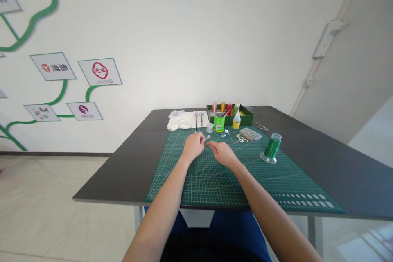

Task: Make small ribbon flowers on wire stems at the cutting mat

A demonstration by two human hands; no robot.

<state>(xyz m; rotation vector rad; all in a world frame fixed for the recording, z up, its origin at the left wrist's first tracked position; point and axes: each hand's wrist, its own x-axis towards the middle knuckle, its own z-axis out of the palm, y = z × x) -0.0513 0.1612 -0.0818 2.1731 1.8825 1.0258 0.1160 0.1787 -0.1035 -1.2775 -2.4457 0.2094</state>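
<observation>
Though small, a pale pink petal-like piece (208, 137)

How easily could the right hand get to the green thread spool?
Probably easily, yes: only flat cutting mat shows between the right hand and the green thread spool. The scissors lie farther back, seemingly out of the way.
</observation>
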